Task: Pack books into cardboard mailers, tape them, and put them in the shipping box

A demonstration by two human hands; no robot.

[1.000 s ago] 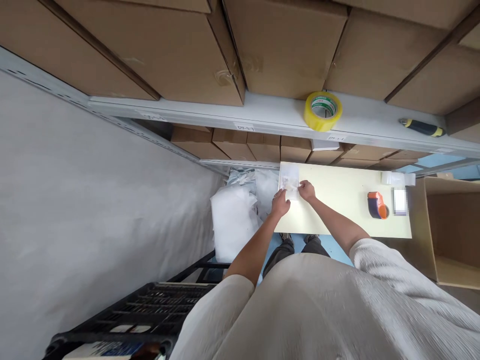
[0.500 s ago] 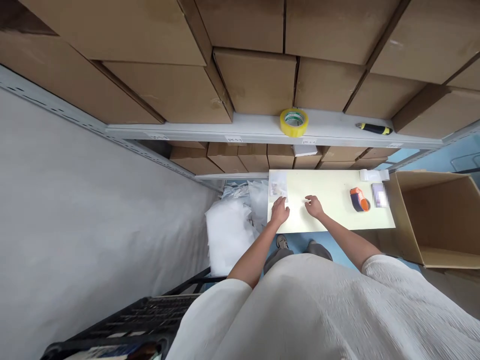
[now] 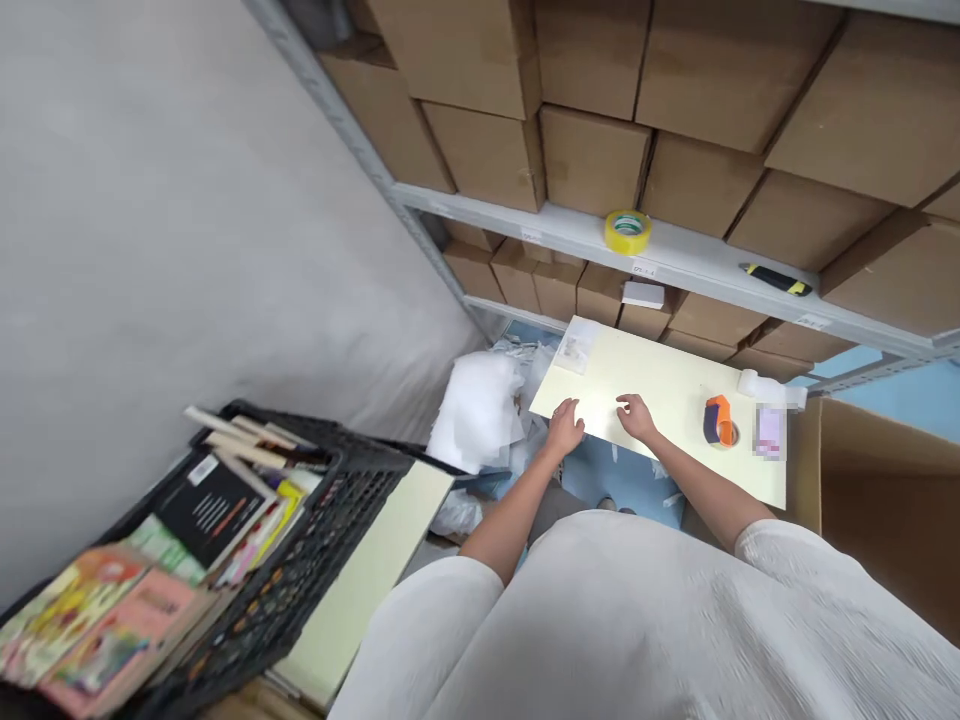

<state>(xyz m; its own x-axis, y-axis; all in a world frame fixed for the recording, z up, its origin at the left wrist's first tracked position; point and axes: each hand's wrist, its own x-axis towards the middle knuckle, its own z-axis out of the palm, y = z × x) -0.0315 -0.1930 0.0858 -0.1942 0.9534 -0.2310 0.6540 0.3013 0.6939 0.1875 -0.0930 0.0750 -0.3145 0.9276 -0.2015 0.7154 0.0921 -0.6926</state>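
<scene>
Left hand has come off the flat packet to the near edge of the counter; view swung left too. L to R: black crate with books, white sheets beside the counter, left hand, grip loose, fingers slightly apart, nothing held. Packet lies at the counter's far-left corner. Right hand over the counter, grip half-curled, thumb apart, holding nothing visible. Orange tape dispenser, then open carton.

Right of centre, the pale-yellow rectangular tabletop looks smooth; upper right, brown cardboard boxes look matt, the yellow plastic tape ring glossy; lower left, the black latticed crate looks plastic.
</scene>
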